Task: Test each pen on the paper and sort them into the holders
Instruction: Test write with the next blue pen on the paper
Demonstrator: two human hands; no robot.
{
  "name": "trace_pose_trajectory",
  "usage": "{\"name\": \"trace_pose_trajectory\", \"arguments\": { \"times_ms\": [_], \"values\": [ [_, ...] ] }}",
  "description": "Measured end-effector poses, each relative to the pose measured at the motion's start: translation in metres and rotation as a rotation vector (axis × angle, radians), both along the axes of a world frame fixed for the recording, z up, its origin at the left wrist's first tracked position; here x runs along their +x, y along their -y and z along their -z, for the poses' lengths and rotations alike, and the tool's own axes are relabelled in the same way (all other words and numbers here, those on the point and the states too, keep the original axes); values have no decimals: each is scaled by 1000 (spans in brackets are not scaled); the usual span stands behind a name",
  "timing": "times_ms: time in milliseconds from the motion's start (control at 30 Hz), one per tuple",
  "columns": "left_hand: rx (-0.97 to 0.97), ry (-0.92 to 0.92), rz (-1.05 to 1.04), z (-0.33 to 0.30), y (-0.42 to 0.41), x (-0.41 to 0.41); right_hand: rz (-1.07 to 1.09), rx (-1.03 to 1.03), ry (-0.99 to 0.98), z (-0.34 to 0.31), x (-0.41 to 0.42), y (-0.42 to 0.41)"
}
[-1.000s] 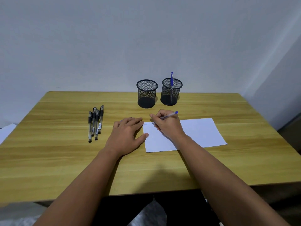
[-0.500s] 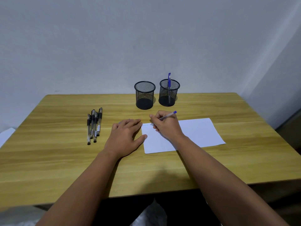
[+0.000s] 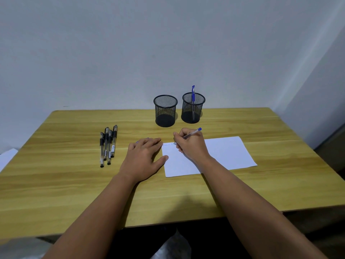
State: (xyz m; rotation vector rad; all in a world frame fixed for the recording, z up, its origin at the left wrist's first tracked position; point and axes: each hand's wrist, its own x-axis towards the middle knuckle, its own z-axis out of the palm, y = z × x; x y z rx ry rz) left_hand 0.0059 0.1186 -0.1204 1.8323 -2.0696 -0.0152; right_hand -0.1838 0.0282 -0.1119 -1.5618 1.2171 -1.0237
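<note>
Two mesh holders at 12 o'clock on a wood-grain table (image 3: 261, 184), near its far edge, w/ a plain pale wall (image 3: 168, 43) behind; the wall turns a corner at 2 o'clock. Left holder (image 3: 165, 110) shows no pens; right holder (image 3: 193, 107) has one blue pen (image 3: 193, 94) standing up out of it. White paper (image 3: 224, 154) lies at centre-right. Right hand (image 3: 190, 144) grips a blue-capped pen (image 3: 192, 133), tip down at the sheet's far-left corner by a faint blue scribble, too small to read. Left hand (image 3: 143, 159) lies flat, fingers relaxed, thumb tip on the paper's left edge; a small bluish bit pokes out past its fingertips, can't ID. Four black pens (image 3: 108, 145) lie bunched at 10 o'clock, well apart from the paper; one has a barcode sticker, print illegible. White scrap (image 3: 7, 157) at 9 o'clock, cut off by frame.
</note>
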Motion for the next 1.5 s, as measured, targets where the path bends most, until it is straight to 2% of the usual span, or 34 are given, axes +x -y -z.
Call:
{"name": "trace_pose_trajectory", "arguments": {
  "times_ms": [700, 1000, 1500],
  "values": [
    [-1, -9, 1, -1, -1, 0, 37, -23, 48, 4, -2, 2],
    [-6, -13, -1, -1, 0, 0, 54, -41, -27, 5, -1, 3],
    [5, -18, 0, -2, -2, -1, 104, -46, -19, 3, -2, 3]
  ]
}}
